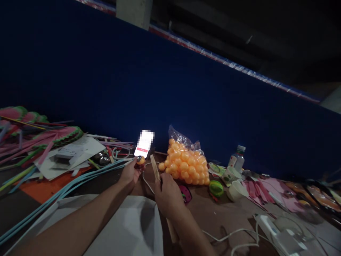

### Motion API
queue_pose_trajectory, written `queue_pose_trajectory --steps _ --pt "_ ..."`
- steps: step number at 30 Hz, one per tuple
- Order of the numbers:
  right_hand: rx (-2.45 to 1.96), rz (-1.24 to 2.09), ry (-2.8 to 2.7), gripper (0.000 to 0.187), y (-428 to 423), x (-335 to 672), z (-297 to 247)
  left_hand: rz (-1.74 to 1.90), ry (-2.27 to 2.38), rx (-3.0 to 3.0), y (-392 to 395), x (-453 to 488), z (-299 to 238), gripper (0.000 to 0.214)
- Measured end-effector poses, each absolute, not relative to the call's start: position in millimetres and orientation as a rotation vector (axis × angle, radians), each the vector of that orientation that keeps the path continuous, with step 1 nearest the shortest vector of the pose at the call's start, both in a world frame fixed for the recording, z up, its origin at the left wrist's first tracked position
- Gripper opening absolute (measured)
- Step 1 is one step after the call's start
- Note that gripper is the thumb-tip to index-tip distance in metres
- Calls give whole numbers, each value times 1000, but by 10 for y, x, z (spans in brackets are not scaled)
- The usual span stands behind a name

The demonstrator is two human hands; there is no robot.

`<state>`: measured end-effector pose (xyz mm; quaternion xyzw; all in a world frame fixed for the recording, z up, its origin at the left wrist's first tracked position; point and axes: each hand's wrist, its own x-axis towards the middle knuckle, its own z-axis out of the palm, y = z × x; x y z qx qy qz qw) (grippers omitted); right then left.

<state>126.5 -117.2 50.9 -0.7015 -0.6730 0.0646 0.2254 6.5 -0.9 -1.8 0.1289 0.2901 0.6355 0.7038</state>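
Observation:
My left hand (129,175) is closed on a small orange ball (141,160), which has a dark shiny patch on top. Just behind it stands a phone (144,144) with a bright screen. My right hand (168,193) grips a long flat wooden stick (155,168), its upper end sticking out above my fingers and its lower end showing below my wrist. Past that hand, a clear plastic bag (186,165) full of orange balls leans near the blue wall. A pink item (185,193) is partly hidden behind my right hand.
A white paper bag (128,224) lies under my left forearm. Light-blue stems (77,183) and papers (71,156) spread leftward. To the right are a green striped ball (216,188), a white cup (236,191), a bottle (237,159) and a power strip (271,227) with cables.

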Motion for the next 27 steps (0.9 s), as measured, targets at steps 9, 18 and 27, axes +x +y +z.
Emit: queue_pose_trajectory --steps 9,18,27 --pt "-2213 47 -1909 22 -1078 1204 292 1428 642 266 -1 19 25 21" --pt "-2224 25 -2033 27 -1082 1238 168 1377 599 335 -71 23 90 25" --pt "-2133 11 -2061 21 -1259 1451 779 1343 651 426 -51 38 18 21"
